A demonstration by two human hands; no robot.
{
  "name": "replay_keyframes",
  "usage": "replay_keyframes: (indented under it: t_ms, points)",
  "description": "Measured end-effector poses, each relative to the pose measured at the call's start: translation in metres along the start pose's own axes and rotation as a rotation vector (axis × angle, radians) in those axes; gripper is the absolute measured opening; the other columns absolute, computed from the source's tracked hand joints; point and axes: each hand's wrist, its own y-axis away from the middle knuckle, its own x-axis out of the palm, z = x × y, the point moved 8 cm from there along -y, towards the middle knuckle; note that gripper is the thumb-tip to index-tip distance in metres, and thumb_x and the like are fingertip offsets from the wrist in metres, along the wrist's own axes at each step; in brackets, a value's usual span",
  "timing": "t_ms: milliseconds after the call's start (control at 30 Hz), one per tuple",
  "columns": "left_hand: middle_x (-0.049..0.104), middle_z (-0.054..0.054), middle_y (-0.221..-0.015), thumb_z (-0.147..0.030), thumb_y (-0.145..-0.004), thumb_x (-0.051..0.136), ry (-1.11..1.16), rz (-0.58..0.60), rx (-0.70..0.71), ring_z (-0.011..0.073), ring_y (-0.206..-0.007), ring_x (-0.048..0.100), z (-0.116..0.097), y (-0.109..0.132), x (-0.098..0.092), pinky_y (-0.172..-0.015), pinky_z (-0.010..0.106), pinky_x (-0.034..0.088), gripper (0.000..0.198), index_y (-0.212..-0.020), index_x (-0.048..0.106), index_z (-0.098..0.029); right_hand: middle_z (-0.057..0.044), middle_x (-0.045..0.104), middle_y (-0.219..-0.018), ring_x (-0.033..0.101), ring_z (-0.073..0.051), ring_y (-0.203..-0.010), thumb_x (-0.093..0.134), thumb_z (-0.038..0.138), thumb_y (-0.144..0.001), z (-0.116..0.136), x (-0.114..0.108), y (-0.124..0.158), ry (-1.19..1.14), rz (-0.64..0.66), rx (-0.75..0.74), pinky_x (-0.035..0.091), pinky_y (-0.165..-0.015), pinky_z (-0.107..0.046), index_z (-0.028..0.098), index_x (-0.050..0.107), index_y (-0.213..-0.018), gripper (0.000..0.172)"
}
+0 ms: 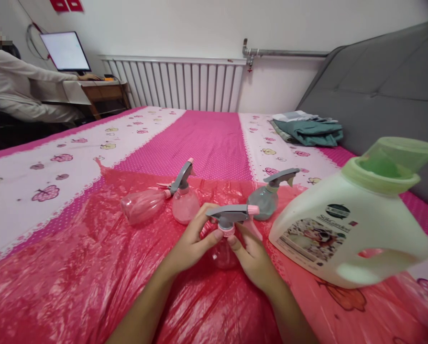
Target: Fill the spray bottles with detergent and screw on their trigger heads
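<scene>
A clear spray bottle point(224, 254) with a grey and pink trigger head stands upright in front of me. My left hand point(195, 240) is closed around its neck from the left, thumb on the pink collar. From the other side my right hand point(252, 254) grips the neck too, its thumb near the collar and its fingers partly hidden behind the bottle. Just beyond my left hand is an upright pink spray bottle point(185, 206). Another pink spray bottle point(144, 205) lies on its side left of that one. A greenish spray bottle point(263, 203) stands past my right hand.
A large white detergent jug point(346, 229) with a green cap stands close on the right. Red plastic sheeting point(73, 267) covers the near part of the bed point(210, 138). Folded cloths point(309, 130) lie by the grey headboard point(389, 81). A person point(16, 81) sits at a desk, far left.
</scene>
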Motion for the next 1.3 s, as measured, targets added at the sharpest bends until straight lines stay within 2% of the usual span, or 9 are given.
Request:
replay_keyframes:
  t_ms: [133,333,500,633,833,967,1133,1200,1300]
  points:
    - [0.059,0.007,-0.115,-0.046,-0.096,0.057,0.002,-0.004,-0.015,0.0243,-0.112,0.054,0.001,0.001,0.000,-0.104,0.041,0.042,0.038,-0.128,0.058,-0.024,-0.008,0.054,-0.133,0.049,-0.019,-0.129,0.046,0.054,-0.103,0.002,0.001,-0.001,-0.031,0.019,-0.031,0.037,-0.115,-0.034,0.021,0.055,-0.136,0.047]
    - [0.057,0.008,-0.122,-0.043,-0.096,0.059,0.032,0.025,0.011,0.0261,-0.120,0.052,0.000,0.000,0.001,-0.109,0.041,0.039,0.034,-0.125,0.063,-0.025,-0.007,0.055,-0.131,0.051,-0.018,-0.125,0.047,0.047,-0.104,0.011,0.003,-0.002,-0.076,0.057,-0.087,0.040,-0.110,-0.030,0.021,0.058,-0.133,0.040]
    - [0.057,0.008,-0.122,-0.040,-0.092,0.066,0.047,0.014,0.008,0.0256,-0.118,0.053,-0.001,-0.001,0.000,-0.106,0.039,0.041,0.035,-0.122,0.063,-0.023,-0.007,0.057,-0.126,0.053,-0.017,-0.119,0.049,0.048,-0.103,0.006,-0.002,-0.001,0.023,-0.009,-0.103,0.042,-0.104,-0.027,0.021,0.061,-0.127,0.038]
    - [0.060,0.007,-0.118,-0.042,-0.088,0.071,0.014,-0.039,0.017,0.0252,-0.112,0.056,0.002,0.001,-0.004,-0.100,0.038,0.045,0.039,-0.120,0.062,-0.024,-0.006,0.055,-0.126,0.051,-0.016,-0.121,0.048,0.049,-0.103,0.008,-0.002,-0.001,0.014,-0.009,-0.119,0.041,-0.105,-0.026,0.022,0.060,-0.125,0.037]
    - [0.062,0.006,-0.112,-0.048,-0.084,0.073,0.008,-0.114,-0.023,0.0225,-0.101,0.060,0.015,0.005,-0.010,-0.093,0.036,0.048,0.049,-0.124,0.058,-0.024,-0.004,0.054,-0.123,0.050,-0.015,-0.119,0.054,0.044,-0.102,0.016,0.003,-0.004,-0.034,0.067,-0.096,0.039,-0.103,-0.024,0.022,0.060,-0.125,0.033]
    - [0.063,0.006,-0.105,-0.048,-0.084,0.073,-0.016,-0.137,-0.022,0.0213,-0.097,0.060,0.013,0.006,-0.011,-0.091,0.035,0.050,0.043,-0.115,0.060,-0.022,-0.003,0.054,-0.125,0.050,-0.014,-0.120,0.056,0.042,-0.101,0.018,0.002,-0.005,-0.022,0.054,-0.109,0.038,-0.104,-0.023,0.023,0.059,-0.124,0.030]
    - [0.064,0.006,-0.108,-0.049,-0.084,0.073,-0.017,-0.170,-0.001,0.0204,-0.095,0.062,0.007,0.006,-0.013,-0.088,0.034,0.052,0.044,-0.116,0.059,-0.022,-0.002,0.053,-0.127,0.049,-0.013,-0.121,0.055,0.041,-0.102,0.018,0.000,-0.004,-0.001,0.048,-0.126,0.037,-0.105,-0.022,0.024,0.058,-0.125,0.029]
    - [0.065,0.005,-0.100,-0.053,-0.082,0.073,-0.017,-0.224,-0.004,0.0190,-0.087,0.062,0.007,0.007,-0.017,-0.081,0.032,0.053,0.046,-0.112,0.059,-0.021,-0.003,0.053,-0.127,0.049,-0.014,-0.121,0.055,0.041,-0.102,0.018,0.000,-0.003,0.000,0.049,-0.126,0.037,-0.105,-0.023,0.024,0.058,-0.125,0.029]
    - [0.064,0.003,-0.087,-0.055,-0.080,0.073,-0.042,-0.366,0.012,0.0178,-0.078,0.062,0.009,0.014,-0.027,-0.072,0.030,0.053,0.044,-0.105,0.060,-0.021,-0.002,0.054,-0.126,0.050,-0.013,-0.120,0.055,0.041,-0.102,0.018,0.000,-0.003,-0.016,0.053,-0.125,0.037,-0.105,-0.023,0.024,0.058,-0.124,0.028]
